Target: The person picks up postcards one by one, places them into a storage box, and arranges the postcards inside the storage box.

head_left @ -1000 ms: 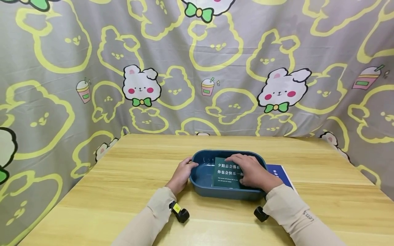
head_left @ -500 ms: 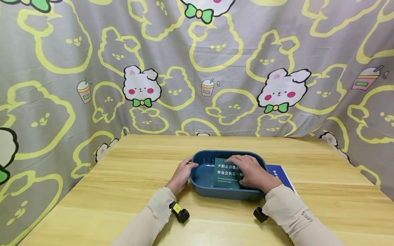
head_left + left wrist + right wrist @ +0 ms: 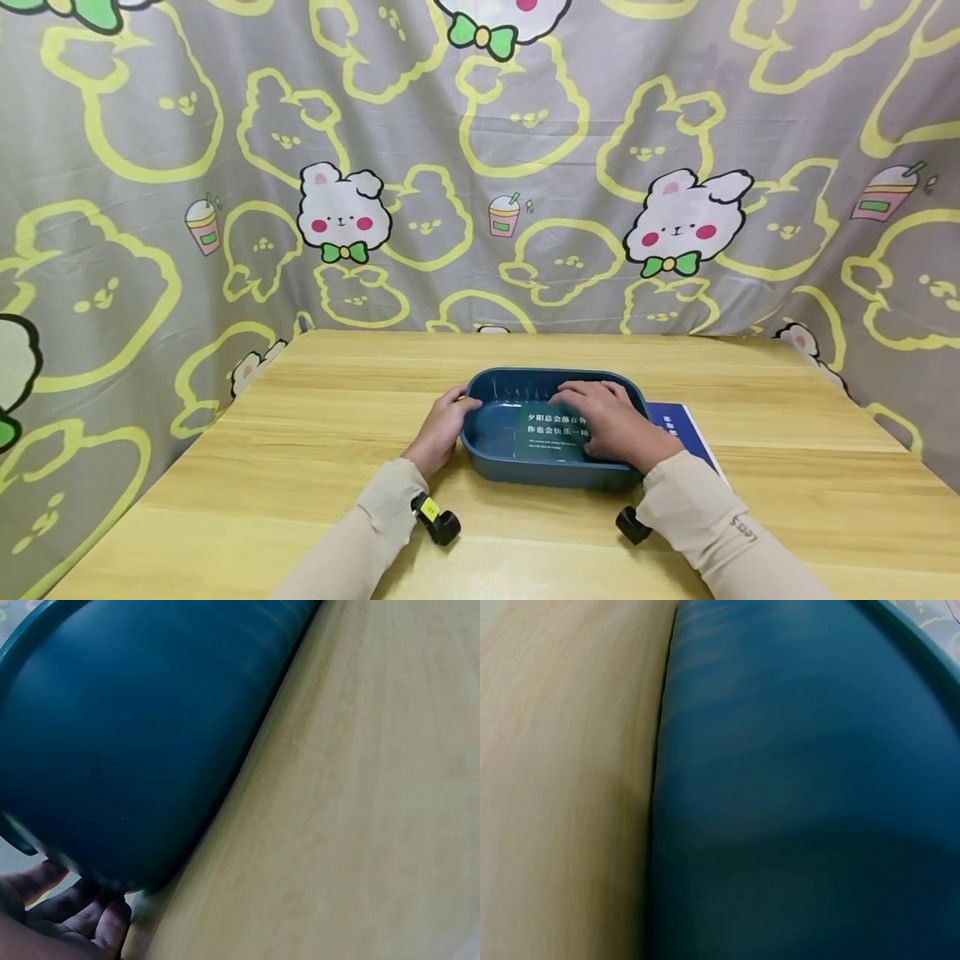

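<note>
A dark blue oval basin (image 3: 525, 472) stands on the table, its outer wall (image 3: 142, 735) filling much of the left wrist view. My left hand (image 3: 440, 429) grips its left end, thumb over the rim; the fingers (image 3: 112, 922) touch the outside. Inside the basin lies a dark green booklet (image 3: 551, 433) with white lettering. My right hand (image 3: 611, 425) is over the booklet's right side, fingers bent; whether it still pinches the booklet is hidden. The right wrist view shows only the basin's wall (image 3: 802, 765) and the table.
A blue book (image 3: 686, 425) with white edges lies right of the basin, partly under my right forearm. The wooden table (image 3: 337, 400) ends at a patterned curtain (image 3: 435, 125) behind and at both sides. Black wrist cameras hang below both wrists.
The green booklet's far edge has dropped toward the basin's floor, so it lies lower. My right fingers have lifted off its upper edge slightly; my left hand keeps its grip.
</note>
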Action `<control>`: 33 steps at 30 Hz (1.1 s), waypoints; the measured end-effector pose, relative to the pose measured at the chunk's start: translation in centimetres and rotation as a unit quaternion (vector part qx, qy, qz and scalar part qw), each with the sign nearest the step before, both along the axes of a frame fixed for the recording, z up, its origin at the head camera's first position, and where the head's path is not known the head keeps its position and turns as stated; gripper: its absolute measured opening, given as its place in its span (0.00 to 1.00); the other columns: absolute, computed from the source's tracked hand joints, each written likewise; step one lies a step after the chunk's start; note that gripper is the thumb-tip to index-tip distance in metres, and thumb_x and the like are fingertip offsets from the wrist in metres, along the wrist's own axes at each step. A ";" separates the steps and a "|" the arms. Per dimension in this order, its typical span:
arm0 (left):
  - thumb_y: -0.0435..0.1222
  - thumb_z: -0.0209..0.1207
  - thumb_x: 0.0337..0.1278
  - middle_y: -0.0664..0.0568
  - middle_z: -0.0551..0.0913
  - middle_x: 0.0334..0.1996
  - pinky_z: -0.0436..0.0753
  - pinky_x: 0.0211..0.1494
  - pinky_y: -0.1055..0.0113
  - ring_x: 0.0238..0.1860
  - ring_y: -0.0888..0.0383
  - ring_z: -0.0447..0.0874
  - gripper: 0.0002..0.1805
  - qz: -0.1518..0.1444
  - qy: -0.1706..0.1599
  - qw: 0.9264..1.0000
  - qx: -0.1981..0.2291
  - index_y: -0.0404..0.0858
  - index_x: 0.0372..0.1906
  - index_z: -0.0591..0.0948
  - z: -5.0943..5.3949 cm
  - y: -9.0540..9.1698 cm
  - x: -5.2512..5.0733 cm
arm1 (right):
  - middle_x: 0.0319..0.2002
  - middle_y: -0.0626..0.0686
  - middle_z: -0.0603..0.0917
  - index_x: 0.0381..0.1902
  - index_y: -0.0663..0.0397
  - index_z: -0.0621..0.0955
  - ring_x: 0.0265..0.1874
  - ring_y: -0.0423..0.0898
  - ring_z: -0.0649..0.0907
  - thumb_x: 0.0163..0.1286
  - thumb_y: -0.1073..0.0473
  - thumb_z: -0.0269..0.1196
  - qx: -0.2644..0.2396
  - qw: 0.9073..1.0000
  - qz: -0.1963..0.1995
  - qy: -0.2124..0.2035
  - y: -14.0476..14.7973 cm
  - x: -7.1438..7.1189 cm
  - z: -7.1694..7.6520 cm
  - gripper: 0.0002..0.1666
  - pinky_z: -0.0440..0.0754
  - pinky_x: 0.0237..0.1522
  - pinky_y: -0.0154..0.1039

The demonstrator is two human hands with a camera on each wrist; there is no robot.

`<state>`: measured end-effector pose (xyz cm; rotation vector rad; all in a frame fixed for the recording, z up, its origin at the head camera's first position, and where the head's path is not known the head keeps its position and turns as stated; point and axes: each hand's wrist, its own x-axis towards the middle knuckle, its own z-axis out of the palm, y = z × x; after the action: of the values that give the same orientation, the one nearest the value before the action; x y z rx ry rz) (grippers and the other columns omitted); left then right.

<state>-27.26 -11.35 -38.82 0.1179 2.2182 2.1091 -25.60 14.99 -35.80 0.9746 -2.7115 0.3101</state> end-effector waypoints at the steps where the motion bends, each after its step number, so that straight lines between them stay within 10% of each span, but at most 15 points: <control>1: 0.35 0.49 0.66 0.39 0.70 0.63 0.61 0.68 0.45 0.66 0.42 0.63 0.23 -0.002 -0.001 1.000 0.000 0.31 0.64 0.70 0.0 0.0 0.0 | 0.59 0.58 0.76 0.54 0.52 0.79 0.59 0.58 0.73 0.40 0.71 0.78 -0.003 1.000 0.001 -0.001 0.0 0.0 0.0 0.40 0.63 0.59 0.65; 14: 0.35 0.50 0.66 0.39 0.70 0.63 0.60 0.68 0.44 0.66 0.42 0.63 0.23 -0.007 -0.004 1.000 0.008 0.31 0.63 0.71 -0.2 0.8 0.0 | 0.26 0.42 0.78 0.43 0.61 0.81 0.25 0.36 0.78 0.60 0.71 0.64 -0.191 0.981 -0.013 0.020 1.3 -0.4 0.7 0.12 0.80 0.30 0.37; 33: 0.34 0.50 0.66 0.37 0.70 0.63 0.65 0.66 0.46 0.63 0.42 0.66 0.23 0.004 0.013 1.000 -0.001 0.28 0.63 0.70 0.0 -0.2 0.0 | 0.33 0.56 0.82 0.47 0.66 0.80 0.34 0.53 0.81 0.65 0.63 0.59 -0.267 0.942 -0.201 -0.002 5.3 -0.8 3.3 0.15 0.80 0.38 0.51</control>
<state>-27.22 -11.53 -38.83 0.1372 2.2402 2.1212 -26.40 20.26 -32.50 0.2629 -2.5238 0.8963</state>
